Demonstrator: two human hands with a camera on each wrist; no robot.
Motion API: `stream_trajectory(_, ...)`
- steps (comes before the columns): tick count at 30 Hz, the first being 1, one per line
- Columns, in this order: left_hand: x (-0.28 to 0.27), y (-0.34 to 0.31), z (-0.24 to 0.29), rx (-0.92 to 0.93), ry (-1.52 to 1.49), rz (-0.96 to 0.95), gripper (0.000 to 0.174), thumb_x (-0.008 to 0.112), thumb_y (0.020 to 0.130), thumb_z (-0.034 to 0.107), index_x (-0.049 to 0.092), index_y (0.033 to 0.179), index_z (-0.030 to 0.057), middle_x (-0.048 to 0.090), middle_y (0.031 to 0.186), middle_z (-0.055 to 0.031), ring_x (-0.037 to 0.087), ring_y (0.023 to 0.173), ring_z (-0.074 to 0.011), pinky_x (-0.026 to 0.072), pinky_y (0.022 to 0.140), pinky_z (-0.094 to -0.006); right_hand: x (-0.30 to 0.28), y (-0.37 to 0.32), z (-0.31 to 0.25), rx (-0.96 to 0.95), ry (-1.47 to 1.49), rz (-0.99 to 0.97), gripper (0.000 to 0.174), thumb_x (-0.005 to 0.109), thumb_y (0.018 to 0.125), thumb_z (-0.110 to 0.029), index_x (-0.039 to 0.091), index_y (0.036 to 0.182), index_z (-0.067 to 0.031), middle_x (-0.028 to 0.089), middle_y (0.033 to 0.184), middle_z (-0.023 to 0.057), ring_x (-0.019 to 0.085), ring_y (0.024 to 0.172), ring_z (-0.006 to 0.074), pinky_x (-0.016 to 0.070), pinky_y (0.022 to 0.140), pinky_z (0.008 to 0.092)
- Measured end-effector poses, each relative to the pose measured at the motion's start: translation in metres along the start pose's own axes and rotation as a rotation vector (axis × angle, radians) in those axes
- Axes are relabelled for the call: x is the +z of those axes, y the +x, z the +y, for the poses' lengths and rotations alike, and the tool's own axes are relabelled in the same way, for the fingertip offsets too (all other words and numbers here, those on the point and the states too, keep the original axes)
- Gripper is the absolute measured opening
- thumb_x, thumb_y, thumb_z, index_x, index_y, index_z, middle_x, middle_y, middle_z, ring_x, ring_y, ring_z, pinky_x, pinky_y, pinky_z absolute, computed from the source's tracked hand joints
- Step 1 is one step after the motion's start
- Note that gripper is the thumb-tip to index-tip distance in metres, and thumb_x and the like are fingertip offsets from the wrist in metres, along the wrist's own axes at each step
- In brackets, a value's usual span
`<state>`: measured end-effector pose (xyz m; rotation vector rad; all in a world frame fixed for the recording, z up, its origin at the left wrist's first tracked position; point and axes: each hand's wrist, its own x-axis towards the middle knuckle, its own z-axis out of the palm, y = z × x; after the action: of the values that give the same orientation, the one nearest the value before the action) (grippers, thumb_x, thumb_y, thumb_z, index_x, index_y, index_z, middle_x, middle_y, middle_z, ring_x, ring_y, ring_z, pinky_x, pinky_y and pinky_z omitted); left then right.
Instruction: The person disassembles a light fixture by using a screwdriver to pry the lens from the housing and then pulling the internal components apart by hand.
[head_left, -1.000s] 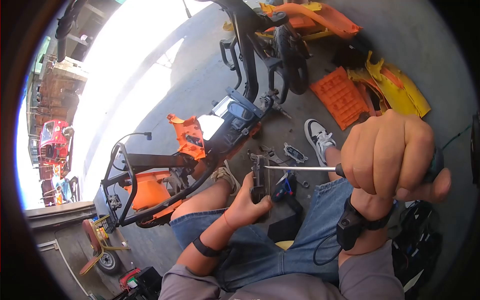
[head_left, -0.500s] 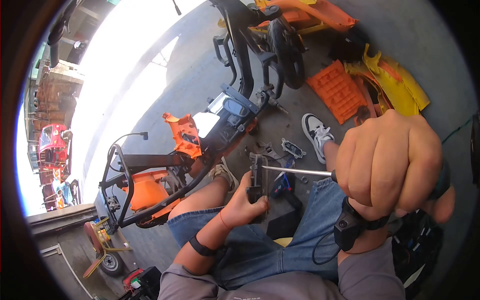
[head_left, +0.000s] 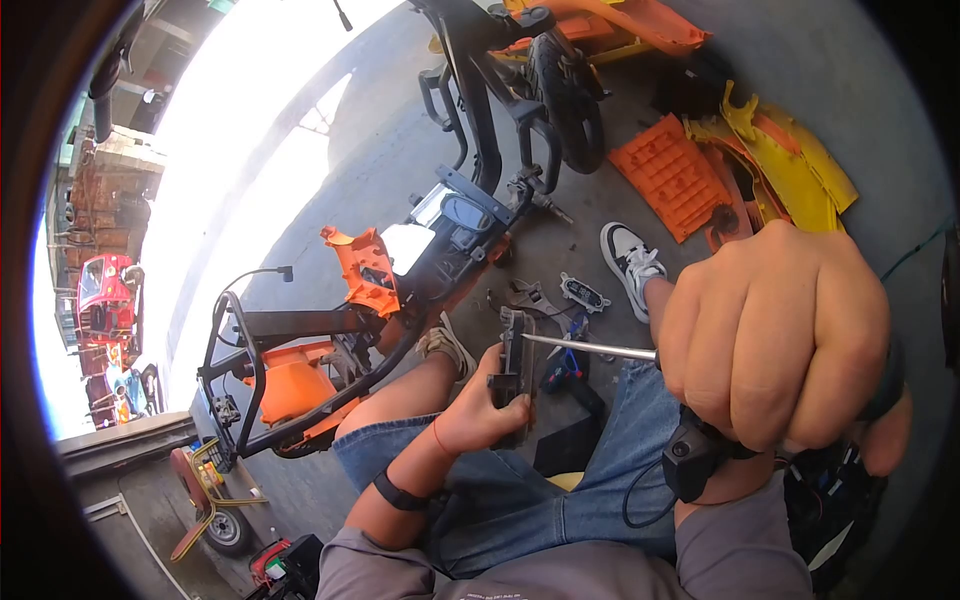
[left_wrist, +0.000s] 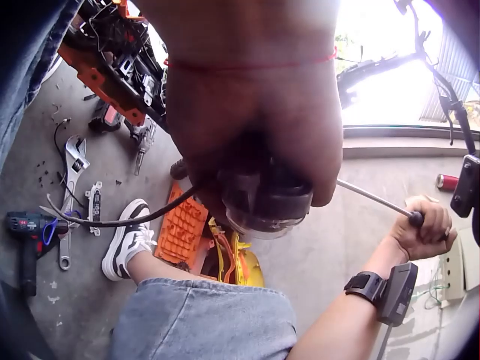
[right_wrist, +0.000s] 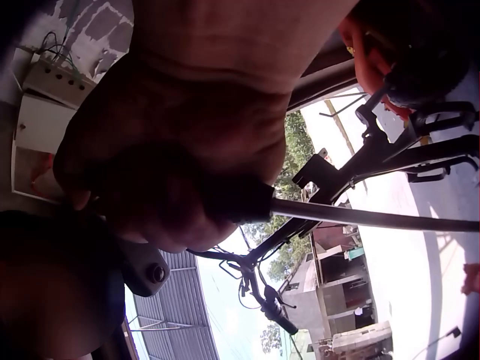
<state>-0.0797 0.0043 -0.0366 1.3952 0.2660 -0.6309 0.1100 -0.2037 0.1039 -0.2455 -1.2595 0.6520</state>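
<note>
My left hand (head_left: 474,410) grips a dark lamp-like part (head_left: 513,365) upright above the lap; in the left wrist view the part (left_wrist: 266,196) shows a clear rim, with a black cable (left_wrist: 142,223) nearby. My right hand (head_left: 775,335) is curled round the handle of a screwdriver, whose long metal shaft (head_left: 600,349) points left, its tip at the part's side; whether it touches I cannot tell. The right wrist view shows the fist (right_wrist: 180,172) dark, with the shaft (right_wrist: 360,216) leaving it to the right.
A bare scooter frame (head_left: 300,322) with an orange piece (head_left: 362,270) stands ahead to the left. Orange (head_left: 668,178) and yellow panels (head_left: 800,170) lie on the floor at the upper right. A wrench (left_wrist: 73,169) and a power drill (left_wrist: 27,232) lie near the feet.
The right fist has come slightly nearer the camera and looks larger. The shaft tip has shifted a little left along with the held part, as the whole view moved slightly.
</note>
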Motion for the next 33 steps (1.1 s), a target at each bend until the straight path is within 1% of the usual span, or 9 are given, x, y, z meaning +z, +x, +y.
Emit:
stream_trajectory(6, -0.001, 0.001, -0.002, -0.009, -0.044, -0.011, 0.070, 0.059, 0.082, 0.010, 0.019, 0.139, -0.0014, 0.055, 0.096, -0.0093, 0.059, 0.079, -0.0150, 0.0521, 0.070, -0.0317, 0.003, -0.001, -0.001, 0.023, -0.039, 0.040, 0.035, 0.064, 0.088, -0.030, 0.055, 0.076, 0.0012, 0.054, 0.060, 0.0118, 0.046, 0.040, 0.0170, 0.0295, 0.034, 0.0264)
stream_trajectory(10, 0.005, 0.009, -0.013, 0.123, 0.271, 0.114, 0.074, 0.060, 0.081, 0.008, 0.016, 0.140, -0.0030, 0.055, 0.096, -0.0104, 0.059, 0.077, -0.0146, 0.0519, 0.068, -0.0317, 0.025, 0.010, 0.013, -0.063, -0.447, 1.005, 0.048, 0.042, 0.096, -0.049, 0.047, 0.069, -0.0092, 0.037, 0.048, -0.0001, 0.027, 0.036, 0.0096, 0.0242, 0.034, 0.0248)
stream_trajectory(15, 0.005, 0.011, -0.009, 0.165, 0.193, 0.328, 0.073, 0.063, 0.080, 0.006, 0.022, 0.138, -0.0083, 0.055, 0.099, -0.0102, 0.057, 0.085, -0.0128, 0.0483, 0.075, -0.0262, 0.014, 0.017, 0.016, -0.297, -0.620, 1.607, 0.047, 0.038, 0.098, -0.046, 0.048, 0.071, -0.0094, 0.034, 0.046, -0.0022, 0.026, 0.034, 0.0074, 0.0219, 0.035, 0.0219)
stream_trajectory(16, 0.004, 0.010, -0.003, 0.175, 0.258, 0.330, 0.072, 0.064, 0.080, 0.006, 0.023, 0.138, -0.0088, 0.055, 0.101, -0.0109, 0.056, 0.088, -0.0135, 0.0479, 0.077, -0.0258, 0.013, 0.015, 0.013, -0.297, -0.617, 1.601, 0.047, 0.038, 0.098, -0.046, 0.048, 0.071, -0.0094, 0.034, 0.046, -0.0022, 0.026, 0.034, 0.0074, 0.0219, 0.035, 0.0219)
stream_trajectory(18, 0.010, 0.007, 0.005, 0.324, 0.520, 0.345, 0.071, 0.064, 0.081, 0.007, 0.025, 0.137, -0.0089, 0.054, 0.106, -0.0131, 0.056, 0.090, -0.0147, 0.0476, 0.079, -0.0262, 0.010, 0.008, 0.010, -0.084, -0.422, 1.009, 0.045, 0.041, 0.097, -0.047, 0.048, 0.073, -0.0086, 0.036, 0.047, -0.0016, 0.025, 0.034, 0.0073, 0.0231, 0.035, 0.0223)
stream_trajectory(20, 0.015, 0.005, 0.005, 0.083, 0.312, 0.193, 0.070, 0.063, 0.081, 0.006, 0.024, 0.137, -0.0093, 0.052, 0.110, -0.0143, 0.055, 0.093, -0.0150, 0.0471, 0.081, -0.0264, 0.014, 0.003, 0.019, -0.060, -0.413, 0.740, 0.046, 0.043, 0.096, -0.049, 0.048, 0.078, -0.0071, 0.042, 0.050, 0.0000, 0.027, 0.033, 0.0088, 0.0257, 0.033, 0.0239)
stream_trajectory(25, -0.002, 0.002, 0.000, 0.000, 0.060, 0.197, 0.068, 0.063, 0.082, 0.007, 0.026, 0.138, -0.0026, 0.055, 0.098, -0.0063, 0.057, 0.085, -0.0110, 0.0491, 0.071, -0.0275, 0.003, -0.002, 0.011, -0.058, -0.217, 0.353, 0.047, 0.061, 0.089, -0.047, 0.051, 0.074, -0.0039, 0.055, 0.058, 0.0076, 0.043, 0.037, 0.0130, 0.0310, 0.033, 0.0252)
stream_trajectory(29, 0.001, 0.000, -0.003, -0.001, 0.089, 0.091, 0.069, 0.064, 0.082, 0.010, 0.026, 0.139, -0.0016, 0.056, 0.100, -0.0058, 0.057, 0.085, -0.0113, 0.0492, 0.072, -0.0277, 0.007, 0.015, 0.020, 0.005, -0.050, 0.092, 0.045, 0.067, 0.086, -0.041, 0.057, 0.076, 0.0018, 0.058, 0.059, 0.0110, 0.046, 0.037, 0.0139, 0.0327, 0.033, 0.0254)
stream_trajectory(33, -0.006, 0.004, -0.001, -0.062, -0.146, 0.071, 0.068, 0.064, 0.081, 0.016, 0.030, 0.137, 0.0012, 0.056, 0.100, -0.0073, 0.059, 0.084, -0.0147, 0.0507, 0.072, -0.0297, 0.001, -0.008, 0.010, -0.097, -0.151, 0.324, 0.041, 0.060, 0.090, -0.043, 0.054, 0.075, -0.0045, 0.053, 0.055, 0.0046, 0.043, 0.039, 0.0110, 0.0322, 0.034, 0.0244)
